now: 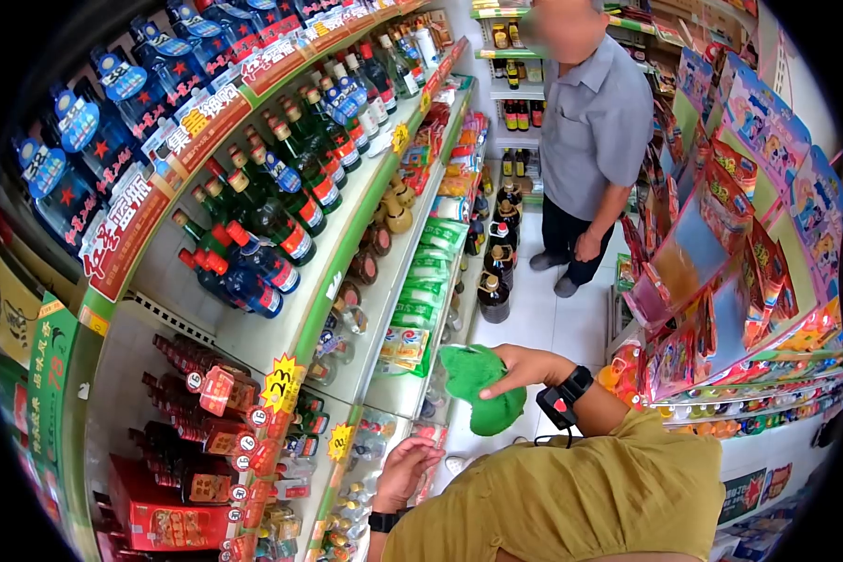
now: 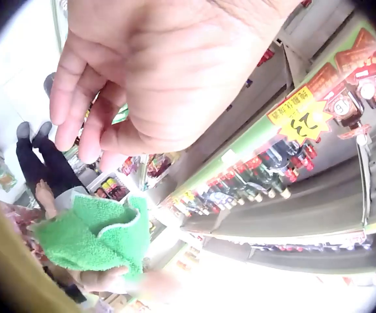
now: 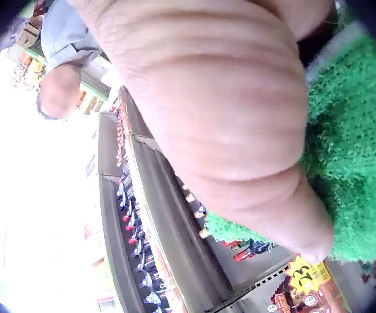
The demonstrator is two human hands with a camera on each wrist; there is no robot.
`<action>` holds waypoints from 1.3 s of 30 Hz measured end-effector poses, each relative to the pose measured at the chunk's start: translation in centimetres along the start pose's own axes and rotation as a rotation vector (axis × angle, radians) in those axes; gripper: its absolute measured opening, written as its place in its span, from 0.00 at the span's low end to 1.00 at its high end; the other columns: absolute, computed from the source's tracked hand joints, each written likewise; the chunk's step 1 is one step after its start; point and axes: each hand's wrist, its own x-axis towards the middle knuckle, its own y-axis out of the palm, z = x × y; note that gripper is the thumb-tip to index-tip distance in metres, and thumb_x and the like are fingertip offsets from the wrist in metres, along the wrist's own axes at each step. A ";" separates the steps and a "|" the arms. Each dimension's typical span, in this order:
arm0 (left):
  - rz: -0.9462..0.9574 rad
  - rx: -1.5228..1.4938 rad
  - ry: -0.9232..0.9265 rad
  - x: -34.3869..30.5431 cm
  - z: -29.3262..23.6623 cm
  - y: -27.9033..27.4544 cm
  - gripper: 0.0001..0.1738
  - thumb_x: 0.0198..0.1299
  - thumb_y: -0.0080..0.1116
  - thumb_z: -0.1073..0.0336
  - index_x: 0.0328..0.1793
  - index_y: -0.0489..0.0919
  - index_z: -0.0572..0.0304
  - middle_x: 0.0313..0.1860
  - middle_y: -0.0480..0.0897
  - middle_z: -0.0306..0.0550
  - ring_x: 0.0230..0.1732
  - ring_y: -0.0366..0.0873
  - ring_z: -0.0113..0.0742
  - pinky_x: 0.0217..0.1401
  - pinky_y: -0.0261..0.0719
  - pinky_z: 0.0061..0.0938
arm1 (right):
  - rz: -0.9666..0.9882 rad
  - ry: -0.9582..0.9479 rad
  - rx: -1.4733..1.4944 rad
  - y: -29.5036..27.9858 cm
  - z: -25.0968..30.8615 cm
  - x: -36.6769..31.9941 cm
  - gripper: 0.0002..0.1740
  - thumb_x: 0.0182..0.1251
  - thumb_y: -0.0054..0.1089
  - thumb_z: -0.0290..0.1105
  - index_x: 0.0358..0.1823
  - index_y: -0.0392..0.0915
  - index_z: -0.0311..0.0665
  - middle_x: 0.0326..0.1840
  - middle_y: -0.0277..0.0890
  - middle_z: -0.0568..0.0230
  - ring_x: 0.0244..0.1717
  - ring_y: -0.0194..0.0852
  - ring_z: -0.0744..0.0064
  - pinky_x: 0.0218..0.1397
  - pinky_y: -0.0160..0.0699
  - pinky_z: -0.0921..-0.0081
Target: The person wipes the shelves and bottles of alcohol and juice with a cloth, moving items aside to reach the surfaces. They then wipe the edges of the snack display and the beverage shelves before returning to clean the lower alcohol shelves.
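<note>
A green terry cloth (image 1: 482, 393) hangs folded from my right hand (image 1: 525, 367), whose thumb lies across it. In the right wrist view, the cloth (image 3: 360, 150) shows its looped pile beside the thumb. My left hand (image 1: 407, 471) hovers near the lower shelf edge with its fingers loosely curled and nothing in them. Seen from the left wrist, the left hand's palm (image 2: 168, 78) fills the top, with the cloth (image 2: 100, 231) apart from it.
Shelves of green bottles (image 1: 286, 220) and blue-labelled bottles (image 1: 75, 122) line the left. Green packets (image 1: 426, 286) lie lower down. Large dark bottles (image 1: 495, 295) stand on the floor. A person in a grey shirt (image 1: 595, 112) stands in the aisle, near a snack rack (image 1: 721, 253).
</note>
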 end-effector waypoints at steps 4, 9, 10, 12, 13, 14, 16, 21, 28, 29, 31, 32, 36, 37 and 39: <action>0.007 0.109 -0.027 0.6 0.6 2.4 0.07 0.65 0.47 0.75 0.44 0.76 0.64 0.35 0.80 0.44 0.41 0.81 0.35 0.51 0.80 0.29 | -0.020 0.034 0.075 -0.8 -1.0 -1.9 0.27 0.59 0.70 0.39 0.56 0.73 0.33 0.46 0.79 0.67 0.47 0.73 0.79 0.55 0.73 0.76; -0.018 0.074 -0.064 0.0 1.8 4.1 0.07 0.64 0.46 0.75 0.40 0.76 0.62 0.27 0.73 0.38 0.32 0.74 0.29 0.41 0.74 0.22 | -0.005 0.017 0.083 -1.4 -1.6 -2.9 0.27 0.59 0.70 0.37 0.58 0.73 0.33 0.47 0.78 0.69 0.48 0.72 0.79 0.56 0.72 0.76; -0.003 0.065 -0.065 0.1 2.1 4.3 0.07 0.64 0.46 0.75 0.39 0.76 0.61 0.26 0.71 0.37 0.31 0.73 0.28 0.40 0.72 0.21 | -0.010 0.010 0.099 -1.5 -1.5 -3.2 0.27 0.59 0.70 0.37 0.58 0.73 0.33 0.47 0.78 0.69 0.48 0.72 0.79 0.56 0.71 0.76; -0.009 0.118 -0.087 0.0 2.4 4.1 0.07 0.64 0.45 0.74 0.38 0.76 0.61 0.25 0.70 0.37 0.29 0.70 0.27 0.37 0.69 0.20 | -0.033 -0.013 0.116 -1.8 -1.4 -3.8 0.27 0.59 0.70 0.36 0.58 0.73 0.34 0.48 0.78 0.69 0.49 0.72 0.79 0.57 0.71 0.76; -0.011 0.145 -0.096 0.0 2.4 4.0 0.08 0.64 0.44 0.74 0.37 0.76 0.60 0.24 0.70 0.37 0.28 0.68 0.26 0.35 0.67 0.19 | -0.050 -0.030 0.118 -1.9 -1.4 -4.1 0.27 0.59 0.70 0.36 0.58 0.73 0.34 0.48 0.78 0.69 0.49 0.72 0.79 0.57 0.71 0.76; -0.015 0.173 -0.105 0.0 2.4 4.0 0.08 0.65 0.43 0.74 0.37 0.76 0.60 0.23 0.69 0.36 0.27 0.67 0.26 0.34 0.66 0.18 | -0.065 -0.047 0.120 -2.0 -1.5 -4.5 0.27 0.59 0.70 0.35 0.58 0.73 0.34 0.48 0.78 0.69 0.49 0.72 0.79 0.57 0.71 0.76; -0.019 0.184 -0.092 0.3 1.9 4.7 0.09 0.65 0.42 0.74 0.35 0.75 0.60 0.21 0.66 0.34 0.24 0.62 0.24 0.30 0.61 0.18 | -0.111 -0.003 0.136 -2.3 -2.0 -5.1 0.27 0.59 0.70 0.35 0.59 0.73 0.34 0.50 0.78 0.69 0.50 0.72 0.79 0.57 0.71 0.76; 0.037 0.173 -0.058 1.7 2.1 5.5 0.09 0.66 0.41 0.73 0.36 0.74 0.60 0.18 0.60 0.30 0.20 0.56 0.21 0.24 0.55 0.18 | -0.151 0.009 0.176 -3.0 -2.7 -5.9 0.29 0.59 0.70 0.32 0.61 0.72 0.34 0.51 0.78 0.69 0.51 0.72 0.78 0.59 0.70 0.76; 0.074 0.215 -0.101 1.3 1.6 5.8 0.08 0.66 0.40 0.73 0.38 0.73 0.60 0.17 0.58 0.29 0.17 0.53 0.20 0.22 0.52 0.18 | -0.180 -0.036 0.285 -3.0 -3.1 -5.3 0.28 0.59 0.70 0.30 0.60 0.71 0.32 0.52 0.78 0.68 0.52 0.73 0.77 0.60 0.69 0.75; 0.061 0.230 -0.099 0.9 1.3 6.1 0.08 0.66 0.41 0.73 0.38 0.73 0.60 0.16 0.58 0.28 0.17 0.53 0.20 0.22 0.52 0.18 | -0.171 -0.030 0.286 -3.1 -3.3 -5.0 0.28 0.58 0.70 0.30 0.60 0.71 0.32 0.52 0.78 0.68 0.52 0.73 0.77 0.60 0.69 0.75; 0.059 0.217 -0.109 0.7 1.4 5.7 0.08 0.65 0.41 0.73 0.38 0.74 0.61 0.16 0.58 0.28 0.16 0.53 0.19 0.20 0.50 0.18 | -0.166 -0.045 0.281 -3.2 -3.4 -4.7 0.28 0.58 0.70 0.30 0.59 0.72 0.32 0.52 0.78 0.68 0.52 0.73 0.77 0.60 0.70 0.75; 0.056 0.217 -0.112 0.5 1.4 5.6 0.08 0.65 0.41 0.73 0.38 0.74 0.61 0.16 0.58 0.28 0.16 0.53 0.19 0.20 0.49 0.18 | -0.161 -0.048 0.280 -3.2 -3.5 -4.5 0.28 0.58 0.70 0.30 0.59 0.72 0.32 0.51 0.78 0.68 0.52 0.73 0.77 0.60 0.70 0.75; 0.018 0.249 -0.120 0.4 1.1 6.3 0.08 0.62 0.42 0.75 0.37 0.74 0.62 0.17 0.60 0.28 0.16 0.53 0.18 0.19 0.49 0.17 | -0.163 -0.045 0.267 -3.3 -2.6 -4.9 0.27 0.57 0.70 0.30 0.58 0.73 0.32 0.50 0.79 0.67 0.51 0.74 0.76 0.59 0.71 0.75; 0.027 0.255 -0.130 0.4 0.9 6.6 0.08 0.62 0.42 0.75 0.38 0.74 0.62 0.17 0.60 0.28 0.16 0.53 0.18 0.19 0.49 0.17 | -0.159 -0.043 0.265 -3.6 -2.6 -5.2 0.27 0.57 0.70 0.30 0.58 0.73 0.32 0.50 0.79 0.66 0.51 0.74 0.75 0.59 0.71 0.75; 0.053 0.258 -0.163 0.6 0.3 6.7 0.07 0.62 0.42 0.74 0.40 0.74 0.62 0.17 0.60 0.28 0.16 0.52 0.18 0.18 0.48 0.17 | -0.191 -0.013 0.258 -3.8 -2.9 -6.1 0.28 0.56 0.70 0.29 0.58 0.72 0.31 0.50 0.79 0.65 0.50 0.75 0.74 0.58 0.72 0.73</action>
